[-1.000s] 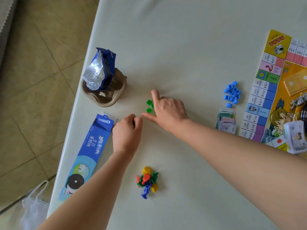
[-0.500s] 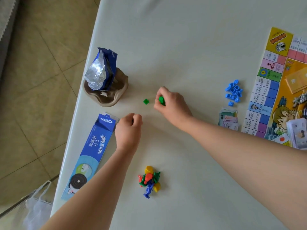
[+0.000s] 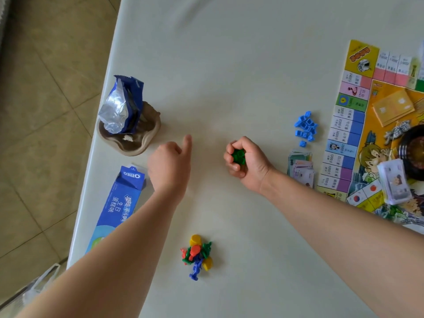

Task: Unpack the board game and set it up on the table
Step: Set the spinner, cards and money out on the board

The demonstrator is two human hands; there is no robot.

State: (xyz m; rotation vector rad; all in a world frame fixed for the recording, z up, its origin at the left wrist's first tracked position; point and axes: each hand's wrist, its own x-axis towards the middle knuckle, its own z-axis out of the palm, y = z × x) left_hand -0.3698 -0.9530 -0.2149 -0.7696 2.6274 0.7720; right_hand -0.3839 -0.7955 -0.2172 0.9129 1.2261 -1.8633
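The green pieces point(image 3: 238, 156) sit bunched in the right hand point(image 3: 246, 161), whose fingers are curled tight around them just above the pale table point(image 3: 229, 65). The palm is turned up enough to show the plastic. To its right lie a heap of blue houses point(image 3: 306, 127) and, nearer, a stack of play money point(image 3: 300, 171). Both are beside the game board point(image 3: 351, 134), whose edge squares carry prices such as 3000, 2200, 1200 and 600. A wrapped pack of cards point(image 3: 393, 182) rests on the board.

The left hand point(image 3: 171, 166) is well apart from the green pieces, knuckles up. Its forefinger is stretched forward and the other fingers are folded under. Whether they hold anything I cannot tell. Both forearms reach in from the near edge.

Between the arms lies a small pile of coloured pawns point(image 3: 197, 255) (red, green, blue, yellow). By the left wrist lies a blue box point(image 3: 117, 203) marked OREO, with Chinese lettering. Beyond it a torn blue wrapper point(image 3: 121, 106) stands in a brown dish point(image 3: 137, 143).
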